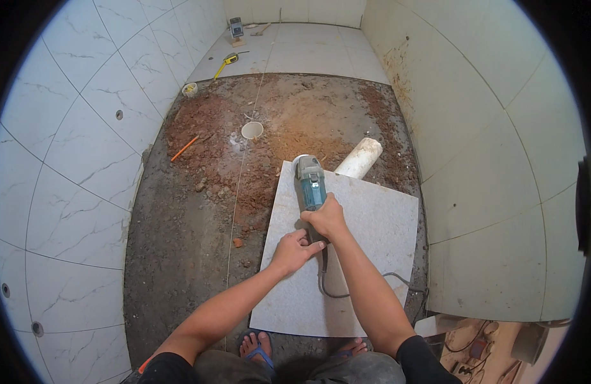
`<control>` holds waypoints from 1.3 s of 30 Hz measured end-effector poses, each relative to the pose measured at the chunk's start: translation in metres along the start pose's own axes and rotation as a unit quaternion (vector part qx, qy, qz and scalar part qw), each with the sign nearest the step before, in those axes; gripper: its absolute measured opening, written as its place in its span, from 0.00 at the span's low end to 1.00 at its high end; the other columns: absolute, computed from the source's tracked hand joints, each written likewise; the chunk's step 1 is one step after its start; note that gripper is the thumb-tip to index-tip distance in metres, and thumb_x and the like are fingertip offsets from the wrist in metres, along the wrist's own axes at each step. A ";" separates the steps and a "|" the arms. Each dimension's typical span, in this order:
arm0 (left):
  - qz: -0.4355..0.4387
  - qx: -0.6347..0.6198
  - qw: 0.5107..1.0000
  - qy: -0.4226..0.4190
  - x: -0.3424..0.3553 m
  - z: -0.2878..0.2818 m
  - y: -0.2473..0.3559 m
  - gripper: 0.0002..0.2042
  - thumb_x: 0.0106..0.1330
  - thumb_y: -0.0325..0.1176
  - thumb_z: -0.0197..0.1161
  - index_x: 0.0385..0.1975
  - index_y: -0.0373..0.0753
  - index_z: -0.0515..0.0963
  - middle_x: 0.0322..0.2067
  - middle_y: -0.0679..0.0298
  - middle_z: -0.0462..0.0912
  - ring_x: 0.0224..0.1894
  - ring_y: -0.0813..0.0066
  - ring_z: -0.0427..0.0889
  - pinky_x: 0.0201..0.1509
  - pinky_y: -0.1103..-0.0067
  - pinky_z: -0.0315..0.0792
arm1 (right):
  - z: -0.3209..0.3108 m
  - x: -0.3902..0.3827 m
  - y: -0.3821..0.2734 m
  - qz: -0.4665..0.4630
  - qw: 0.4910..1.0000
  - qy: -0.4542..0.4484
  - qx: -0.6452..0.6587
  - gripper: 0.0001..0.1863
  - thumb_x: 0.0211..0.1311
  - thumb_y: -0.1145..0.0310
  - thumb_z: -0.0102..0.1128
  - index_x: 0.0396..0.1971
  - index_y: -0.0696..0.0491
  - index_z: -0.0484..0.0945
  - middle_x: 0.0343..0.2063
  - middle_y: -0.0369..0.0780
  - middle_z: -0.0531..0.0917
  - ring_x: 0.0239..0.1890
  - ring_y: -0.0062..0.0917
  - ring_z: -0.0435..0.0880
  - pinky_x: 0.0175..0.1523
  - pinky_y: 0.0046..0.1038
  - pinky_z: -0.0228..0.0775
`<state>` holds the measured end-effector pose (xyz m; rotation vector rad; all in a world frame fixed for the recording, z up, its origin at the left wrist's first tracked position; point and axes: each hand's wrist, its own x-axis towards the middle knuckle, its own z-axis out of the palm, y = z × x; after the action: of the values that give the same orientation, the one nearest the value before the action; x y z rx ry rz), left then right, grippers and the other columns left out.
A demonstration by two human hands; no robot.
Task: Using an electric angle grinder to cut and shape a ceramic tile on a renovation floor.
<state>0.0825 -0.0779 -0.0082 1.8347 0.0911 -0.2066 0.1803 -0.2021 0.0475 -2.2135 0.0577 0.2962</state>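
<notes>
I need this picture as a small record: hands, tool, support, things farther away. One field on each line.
Right hand: closed around the angle grinder
Left hand: at the grinder's rear end; grip unclear
Tool head: at the far edge of the pale tile
Cord: trails across the tile toward the right
Beyond tile: white pipe, partly hidden by it
Farther away: orange stick, yellow tape measure

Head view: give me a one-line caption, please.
Right hand grips a teal grinder over a pale slab, left hand at its cord end, white pipe beyond.
</notes>
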 end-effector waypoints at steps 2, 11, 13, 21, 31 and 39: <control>-0.021 0.013 1.000 -0.013 -0.001 0.000 0.008 0.23 0.59 0.49 0.74 0.31 0.30 0.80 0.30 0.50 0.86 0.33 0.57 0.84 0.40 0.67 0.76 | -0.002 0.000 0.002 0.006 1.000 0.004 -0.006 0.39 0.37 0.59 0.75 0.47 0.71 0.71 0.41 0.64 0.84 0.47 0.54 0.86 0.54 0.41 0.78; -0.017 0.017 1.000 -0.017 -0.001 -0.004 0.007 0.16 0.62 0.39 0.73 0.38 0.31 0.83 0.31 0.57 0.88 0.32 0.76 0.83 0.39 0.75 0.76 | 0.002 0.001 0.002 -0.002 1.000 0.008 -0.001 0.38 0.38 0.60 0.75 0.46 0.71 0.71 0.40 0.64 0.84 0.46 0.54 0.86 0.53 0.40 0.79; -0.012 0.034 0.999 -0.013 0.000 -0.003 0.005 0.16 0.62 0.39 0.73 0.39 0.31 0.83 0.31 0.57 0.88 0.32 0.76 0.84 0.39 0.75 0.76 | 0.001 0.003 0.004 -0.008 1.000 0.000 0.006 0.38 0.38 0.60 0.75 0.46 0.71 0.71 0.40 0.64 0.84 0.45 0.54 0.87 0.52 0.40 0.79; -0.012 0.038 0.999 -0.015 0.001 -0.004 0.007 0.15 0.62 0.39 0.74 0.37 0.32 0.83 0.31 0.59 0.89 0.31 0.76 0.83 0.39 0.76 0.75 | 0.000 0.001 0.001 0.002 1.000 0.002 0.000 0.39 0.38 0.59 0.76 0.46 0.71 0.71 0.40 0.64 0.84 0.46 0.54 0.87 0.53 0.40 0.79; -0.017 0.033 0.999 -0.017 -0.002 -0.005 0.014 0.15 0.62 0.39 0.73 0.36 0.31 0.83 0.29 0.60 0.88 0.30 0.78 0.81 0.38 0.76 0.74 | 0.003 0.004 0.003 0.010 1.000 0.003 -0.012 0.40 0.35 0.58 0.77 0.46 0.70 0.74 0.40 0.59 0.85 0.44 0.47 0.87 0.51 0.37 0.79; -0.024 0.046 0.998 -0.019 -0.003 -0.006 0.023 0.15 0.63 0.39 0.73 0.35 0.30 0.82 0.28 0.60 0.88 0.30 0.77 0.81 0.38 0.76 0.74 | 0.002 0.005 0.003 0.011 1.000 0.004 -0.011 0.40 0.35 0.57 0.77 0.47 0.70 0.73 0.41 0.59 0.85 0.45 0.48 0.87 0.51 0.38 0.79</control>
<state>0.0841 -0.0779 0.0162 1.9202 0.1011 -0.2834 0.1842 -0.2019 0.0433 -2.2367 0.0823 0.3018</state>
